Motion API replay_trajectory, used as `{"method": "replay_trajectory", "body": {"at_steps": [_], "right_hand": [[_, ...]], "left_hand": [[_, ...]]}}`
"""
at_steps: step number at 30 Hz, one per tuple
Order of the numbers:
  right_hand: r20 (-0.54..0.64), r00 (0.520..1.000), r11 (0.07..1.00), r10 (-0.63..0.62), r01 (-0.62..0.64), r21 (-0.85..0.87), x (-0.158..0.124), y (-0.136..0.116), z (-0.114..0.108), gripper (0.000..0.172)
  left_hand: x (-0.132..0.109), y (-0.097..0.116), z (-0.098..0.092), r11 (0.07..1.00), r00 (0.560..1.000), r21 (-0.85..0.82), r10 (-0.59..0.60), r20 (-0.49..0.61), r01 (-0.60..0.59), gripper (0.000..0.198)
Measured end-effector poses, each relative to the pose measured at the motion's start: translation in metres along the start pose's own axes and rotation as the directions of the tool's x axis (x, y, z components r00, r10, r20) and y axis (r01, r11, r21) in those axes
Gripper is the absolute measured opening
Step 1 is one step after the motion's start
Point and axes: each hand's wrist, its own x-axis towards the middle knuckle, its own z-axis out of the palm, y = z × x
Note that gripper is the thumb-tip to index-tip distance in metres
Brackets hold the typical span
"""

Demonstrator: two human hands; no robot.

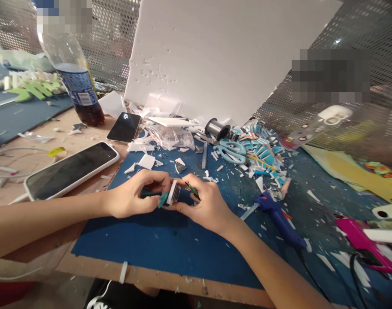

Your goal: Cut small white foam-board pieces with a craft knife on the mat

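You have a small white rectangular block with dark slots in its face [173, 192] between your two hands, held just above the blue work mat [144, 240] near its front middle. Your right hand [204, 201] holds the block in a narrow grip, thumb below and forefinger above, with a thin dark green strip [192, 190] lying against its fingers. Your left hand [146, 193] comes in from the other side, its fingers curled and its thumb and forefinger nearly together on a small teal sliver [162, 200] right beside the block; whether those fingers also press the block you cannot tell from here. Beyond your hands, white scraps lie about the mat, with light blue plastic-handled scissors [230, 151] and a spool of dark grey wire [217, 128] next to a heap of blue and white foam offcuts [263, 146]. To your right rests a blue glue gun with a clear stick [281, 221], and farther right a magenta glue gun [369, 244]. On your left, a white-cased smartphone [71, 171] lies near a black smartphone [124, 127], behind which stands a clear plastic bottle of dark drink [78, 90]. A large white foam board [221, 56] leans at the back against perforated metal mesh [116, 43].
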Motion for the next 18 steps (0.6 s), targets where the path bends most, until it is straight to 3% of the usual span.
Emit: {"method": "replay_trajectory", "body": {"at_steps": [4, 9, 13, 18], "right_hand": [[-0.037, 0.999, 0.998, 0.033, -0.031, 0.054, 0.000, 0.001, 0.005, 0.037], [-0.031, 0.997, 0.984, 0.077, -0.071, 0.164, -0.001, 0.002, 0.010, 0.066], [-0.033, 0.987, 0.927, 0.159, -0.138, 0.347, 0.002, 0.008, 0.001, 0.076], [-0.009, 0.963, 0.850, 0.271, -0.234, 0.472, 0.011, 0.020, -0.012, 0.040]], "left_hand": [[0.001, -0.004, 0.000, 0.998, 0.993, 0.063, 0.012, -0.117, -0.005, 0.022], [0.005, -0.006, 0.003, 0.968, 0.992, 0.230, -0.083, -0.090, 0.102, 0.028], [0.008, -0.008, 0.003, 0.971, 0.973, 0.166, -0.143, -0.180, 0.173, 0.031], [0.008, -0.013, 0.002, 0.975, 0.950, 0.115, -0.152, -0.272, 0.189, 0.034]]}}
